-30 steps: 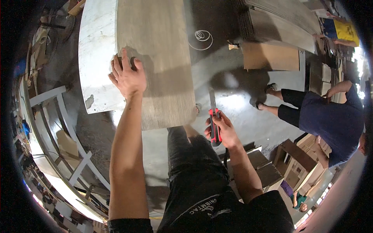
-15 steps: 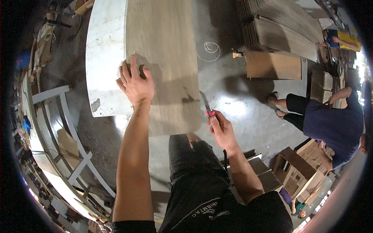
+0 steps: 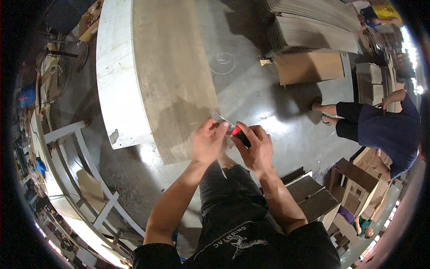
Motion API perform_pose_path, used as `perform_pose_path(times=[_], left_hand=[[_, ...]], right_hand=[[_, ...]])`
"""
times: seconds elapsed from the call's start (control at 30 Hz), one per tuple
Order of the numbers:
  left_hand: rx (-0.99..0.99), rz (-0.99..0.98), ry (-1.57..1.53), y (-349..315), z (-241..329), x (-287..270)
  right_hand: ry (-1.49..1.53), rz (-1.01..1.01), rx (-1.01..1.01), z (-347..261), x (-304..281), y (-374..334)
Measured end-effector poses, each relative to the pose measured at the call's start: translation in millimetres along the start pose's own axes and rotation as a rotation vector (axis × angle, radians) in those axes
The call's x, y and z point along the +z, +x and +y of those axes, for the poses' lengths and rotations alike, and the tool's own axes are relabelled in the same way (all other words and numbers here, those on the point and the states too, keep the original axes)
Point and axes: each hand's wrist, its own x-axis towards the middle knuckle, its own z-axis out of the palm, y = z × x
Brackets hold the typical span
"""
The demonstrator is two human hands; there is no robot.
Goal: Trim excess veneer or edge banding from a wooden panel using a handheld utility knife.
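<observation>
Right hand [image 3: 256,148]: fingers curled closed around the knife [image 3: 236,130], most of the handle hidden in the grip; only a red bit and dark body show. Left hand [image 3: 207,145]: fingers bent in, thumb and fingertips at the blade [image 3: 219,117]. Slightly blurred; can't tell if it's pinching the blade or just touching. Blade's lower part covered by fingers, so length unclear.

Knife sits between both hands, in line with the board's near right corner, which the hands cover; gap to the board unclear. Board [image 3: 172,67] is grey-brown, lies on a white slab [image 3: 117,85]; far ends of both cut off at the top edge. Slab's right side hidden under board.

White coil [image 3: 222,62] on floor right of board, thin and faint. Board stack [image 3: 313,33] upper right, cardboard [image 3: 309,69] just beside it. Co-worker [image 3: 387,123] at right, head lost near the dark rim. Yellow-shirted person [image 3: 386,14] top right, partly cut off.
</observation>
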Motion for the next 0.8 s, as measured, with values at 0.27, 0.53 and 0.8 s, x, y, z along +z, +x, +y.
perform_pose_path(times=[0.27,0.53,0.8], left_hand=[[0.057,-0.227,0.34,-6,-14,-5],[0.366,-0.56,0.369,-42,-14,25],[0.288,0.572,1.161,85,-33,-112]], right_hand=[[0.933,0.074,0.736,48,-35,-16],[1.206,-0.299,0.815,43,-54,-22],[1.076,-0.394,0.679,29,-10,-8]])
